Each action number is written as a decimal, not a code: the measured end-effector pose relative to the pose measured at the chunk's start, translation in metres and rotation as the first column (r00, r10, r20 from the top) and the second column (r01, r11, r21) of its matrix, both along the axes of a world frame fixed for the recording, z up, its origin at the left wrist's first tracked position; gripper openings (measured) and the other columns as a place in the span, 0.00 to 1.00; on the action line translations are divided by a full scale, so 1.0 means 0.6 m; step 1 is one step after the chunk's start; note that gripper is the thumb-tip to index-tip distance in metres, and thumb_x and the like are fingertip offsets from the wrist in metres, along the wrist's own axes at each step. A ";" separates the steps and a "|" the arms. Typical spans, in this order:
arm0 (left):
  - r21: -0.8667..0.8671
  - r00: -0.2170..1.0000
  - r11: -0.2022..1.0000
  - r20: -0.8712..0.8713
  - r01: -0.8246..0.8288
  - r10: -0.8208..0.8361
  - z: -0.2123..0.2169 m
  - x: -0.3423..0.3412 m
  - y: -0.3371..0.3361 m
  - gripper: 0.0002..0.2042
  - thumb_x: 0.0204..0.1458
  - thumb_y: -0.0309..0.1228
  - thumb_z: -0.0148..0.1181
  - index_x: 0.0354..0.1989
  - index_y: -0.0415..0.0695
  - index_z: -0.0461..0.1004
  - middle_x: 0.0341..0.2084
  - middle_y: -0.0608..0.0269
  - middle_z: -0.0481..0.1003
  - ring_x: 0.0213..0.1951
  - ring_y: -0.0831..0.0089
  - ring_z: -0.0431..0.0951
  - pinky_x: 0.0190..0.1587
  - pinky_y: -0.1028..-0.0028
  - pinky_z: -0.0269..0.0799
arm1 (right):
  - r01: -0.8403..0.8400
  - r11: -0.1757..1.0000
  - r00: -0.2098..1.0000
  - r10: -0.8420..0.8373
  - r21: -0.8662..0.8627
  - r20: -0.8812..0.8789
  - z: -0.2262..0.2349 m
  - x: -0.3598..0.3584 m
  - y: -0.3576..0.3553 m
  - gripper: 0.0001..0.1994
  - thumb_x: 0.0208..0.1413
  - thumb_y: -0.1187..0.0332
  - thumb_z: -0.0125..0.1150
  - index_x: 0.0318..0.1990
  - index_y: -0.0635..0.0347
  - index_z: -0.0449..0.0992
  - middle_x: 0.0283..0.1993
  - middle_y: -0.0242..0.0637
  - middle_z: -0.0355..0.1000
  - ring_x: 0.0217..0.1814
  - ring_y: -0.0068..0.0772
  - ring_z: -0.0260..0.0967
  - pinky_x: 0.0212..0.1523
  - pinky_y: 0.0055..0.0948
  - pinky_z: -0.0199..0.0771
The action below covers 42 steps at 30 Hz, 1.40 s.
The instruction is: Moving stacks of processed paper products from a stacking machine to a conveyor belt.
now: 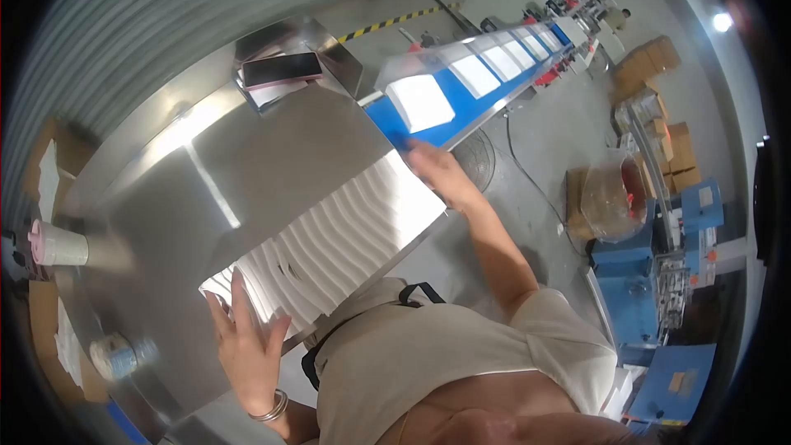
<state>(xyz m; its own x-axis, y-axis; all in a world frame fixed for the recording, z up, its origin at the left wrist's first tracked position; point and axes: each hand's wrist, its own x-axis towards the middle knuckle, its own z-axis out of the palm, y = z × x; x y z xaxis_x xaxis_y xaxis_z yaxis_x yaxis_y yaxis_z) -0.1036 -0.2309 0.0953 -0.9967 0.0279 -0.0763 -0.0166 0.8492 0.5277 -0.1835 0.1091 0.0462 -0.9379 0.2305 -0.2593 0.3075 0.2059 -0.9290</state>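
Find the row [338, 239] of white sheets at the centre of the frame, lying on the metal table [272, 156] and slanting from lower left of centre to right of centre, along the near table edge.

Progress, by judgement: row largely laid out, filled without a wide break from left hand [251, 354] to right hand [445, 177]. Apparently left: evening of the stepped lower side, plus handling of the white stacks [422, 103] spaced out on the blue belt [383, 119], upper right of centre, apart from the row and not yet joined to it. Cannot tell the full amount required.

Appearance of row: white, thin-layered, overlapped like shingles. Note wavy, curved ridges across the middle and left; brighter, flatter face at the right end; small dark gaps just left of the middle; lower side slightly ragged.

Finger state, left hand, lower left of centre: spread wide, thumb well apart, fingertips touching the left end of the row, without a closed grip.

Finger state, right hand, right of centre: blurred, at the right end of the row, just beside the near end of the belt. Cannot tell whether wide, narrow or gripping.
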 end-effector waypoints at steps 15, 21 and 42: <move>0.016 0.998 0.999 -0.022 0.052 -0.051 0.000 -0.005 0.007 0.35 0.35 0.39 0.62 0.56 0.52 0.56 0.53 0.32 0.51 0.48 0.44 0.63 0.44 0.60 0.64 | 0.227 0.673 0.965 -0.255 -0.704 0.067 -0.054 -0.031 0.064 0.19 0.54 0.65 0.45 0.49 0.68 0.57 0.42 0.44 0.66 0.41 0.34 0.68 0.43 0.29 0.72; 0.036 0.998 0.997 -0.003 0.063 -0.063 0.001 -0.003 0.006 0.36 0.34 0.39 0.62 0.56 0.52 0.55 0.53 0.32 0.51 0.47 0.43 0.64 0.42 0.62 0.66 | -0.445 0.865 0.885 0.386 0.231 0.260 0.023 -0.013 0.001 0.16 0.54 0.60 0.48 0.39 0.66 0.70 0.27 0.24 0.63 0.25 0.12 0.53 0.22 0.15 0.54; 0.324 0.991 0.946 0.131 -0.008 -0.036 0.007 -0.007 -0.003 0.34 0.37 0.29 0.60 0.56 0.48 0.54 0.54 0.35 0.51 0.49 0.47 0.63 0.41 0.64 0.69 | -0.312 0.942 0.932 0.279 0.125 0.230 0.027 -0.008 -0.009 0.17 0.54 0.62 0.48 0.45 0.66 0.68 0.37 0.33 0.69 0.34 0.18 0.64 0.37 0.18 0.65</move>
